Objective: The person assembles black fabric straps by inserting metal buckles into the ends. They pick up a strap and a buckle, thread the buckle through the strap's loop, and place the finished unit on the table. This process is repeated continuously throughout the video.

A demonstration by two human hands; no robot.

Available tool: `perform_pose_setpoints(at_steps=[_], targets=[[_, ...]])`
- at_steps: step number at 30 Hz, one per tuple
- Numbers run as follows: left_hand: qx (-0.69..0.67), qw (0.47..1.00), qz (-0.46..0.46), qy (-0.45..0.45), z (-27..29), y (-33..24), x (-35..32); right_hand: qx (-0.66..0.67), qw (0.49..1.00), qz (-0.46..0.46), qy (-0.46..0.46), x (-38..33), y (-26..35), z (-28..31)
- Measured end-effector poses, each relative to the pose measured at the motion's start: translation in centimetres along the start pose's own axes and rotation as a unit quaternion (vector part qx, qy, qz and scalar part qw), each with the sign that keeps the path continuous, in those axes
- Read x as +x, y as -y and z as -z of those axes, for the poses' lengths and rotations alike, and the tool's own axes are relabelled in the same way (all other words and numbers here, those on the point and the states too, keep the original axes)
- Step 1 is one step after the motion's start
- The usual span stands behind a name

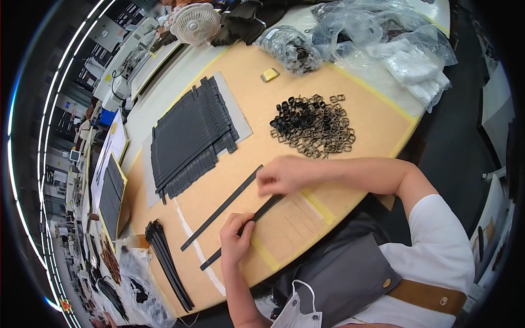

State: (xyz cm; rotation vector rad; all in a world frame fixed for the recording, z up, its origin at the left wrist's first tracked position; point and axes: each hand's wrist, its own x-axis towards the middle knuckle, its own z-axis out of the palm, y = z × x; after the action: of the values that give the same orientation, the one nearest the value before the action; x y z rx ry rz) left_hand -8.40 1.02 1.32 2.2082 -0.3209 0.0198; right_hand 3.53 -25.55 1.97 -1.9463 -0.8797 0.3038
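Observation:
My left hand [238, 234] is closed, thumb and fingers pinching a black strap [266, 208] that slants across the near part of the board. Over the strap's upper end, my right hand [287, 175] is curled and slightly blurred; what its fingers hold, if anything, is hidden. A second black strap [221, 208] lies flat beside the first, its upper end next to my right fingers. Beyond the right hand sits a pile of metal buckles [331, 131], with small black loops [295, 113] heaped at its left side.
Many black strips [191, 134] lie in rows on a grey sheet [235, 106]. A bundle of black straps [167, 268] rests at the left. Farther back are a yellow block [269, 75], clear plastic bags [383, 44] and a white fan [195, 24]. Yellow tape [407, 117] edges the board.

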Motion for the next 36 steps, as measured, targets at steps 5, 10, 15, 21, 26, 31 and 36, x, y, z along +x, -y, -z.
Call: perform_pose_setpoints(at_steps=[5,10,15,21,26,31,36], targets=[[0.087,0.996,-0.004,-0.017,-1.0,-1.4,-0.8,-0.079,0.965,-0.055,-0.242,2.2,-4.1,6.6],[0.107,0.994,-0.036,0.011,-0.4,-1.7,0.5,-0.185,0.942,-0.115,-0.257,2.7,-6.0,8.1],[0.122,0.989,-0.066,-0.056,-0.3,-0.8,6.8,-0.271,0.941,-0.075,-0.19,3.0,-7.6,6.0],[0.139,0.989,0.009,-0.042,-2.4,1.8,8.9,-0.194,0.98,-0.035,-0.032,2.3,-6.5,7.2],[0.096,0.994,0.039,-0.022,-2.3,2.3,8.3,-0.177,0.978,-0.107,-0.037,2.1,-5.9,8.2],[0.085,0.995,0.052,-0.004,-1.6,1.5,8.0,-0.252,0.96,0.018,-0.124,2.3,-5.3,6.8],[0.018,0.995,0.097,0.004,-0.2,0.7,7.7,-0.271,0.959,0.004,-0.082,3.4,-5.6,4.2]])
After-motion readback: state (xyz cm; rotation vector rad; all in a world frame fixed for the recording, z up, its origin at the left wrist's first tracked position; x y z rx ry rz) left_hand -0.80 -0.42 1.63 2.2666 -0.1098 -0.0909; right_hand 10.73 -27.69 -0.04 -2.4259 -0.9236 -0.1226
